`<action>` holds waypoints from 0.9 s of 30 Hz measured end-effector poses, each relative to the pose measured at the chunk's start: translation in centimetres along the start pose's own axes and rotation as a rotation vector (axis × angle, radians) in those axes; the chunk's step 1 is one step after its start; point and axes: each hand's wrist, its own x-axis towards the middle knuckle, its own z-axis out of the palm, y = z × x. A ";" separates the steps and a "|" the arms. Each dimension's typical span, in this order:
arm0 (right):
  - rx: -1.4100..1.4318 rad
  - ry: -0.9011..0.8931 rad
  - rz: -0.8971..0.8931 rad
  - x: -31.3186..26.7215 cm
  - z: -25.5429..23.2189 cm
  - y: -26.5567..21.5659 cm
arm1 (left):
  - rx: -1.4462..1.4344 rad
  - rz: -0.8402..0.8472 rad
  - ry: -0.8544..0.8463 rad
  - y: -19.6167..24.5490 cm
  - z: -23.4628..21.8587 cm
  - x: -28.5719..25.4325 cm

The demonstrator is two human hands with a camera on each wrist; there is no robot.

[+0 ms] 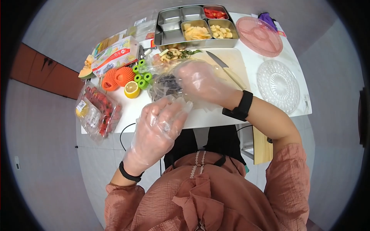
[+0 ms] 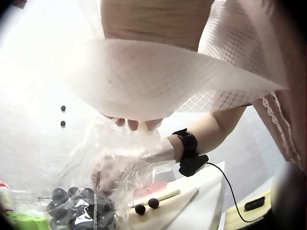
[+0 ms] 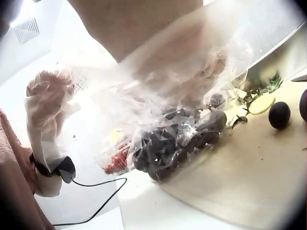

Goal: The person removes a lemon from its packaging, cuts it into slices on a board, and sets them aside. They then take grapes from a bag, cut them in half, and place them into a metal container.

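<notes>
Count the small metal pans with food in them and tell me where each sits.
3, all in the large metal tray: far right pan, red pieces; near right pan, pale chunks; near middle pan, yellow slices. None seems hidden.

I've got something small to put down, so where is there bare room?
White tabletop shows bare between the lemon half, strawberry pack and its front edge. A narrower strip runs between the cutting board and clear plate. The board is bare right of the knife. It's crowded around the grape bag, green pieces and orange foam nets.
</notes>
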 end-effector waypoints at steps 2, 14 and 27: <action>0.039 0.016 0.052 0.3 -0.3 -0.4 | -0.013 0.009 0.001 -0.2 -0.2 0.0; 0.093 -0.008 0.168 1.6 -2.0 -1.9 | -0.072 -0.040 0.083 -0.5 0.0 -0.8; 0.195 -0.062 0.329 2.7 -2.5 -3.0 | -0.068 0.010 0.045 -1.4 0.0 -0.9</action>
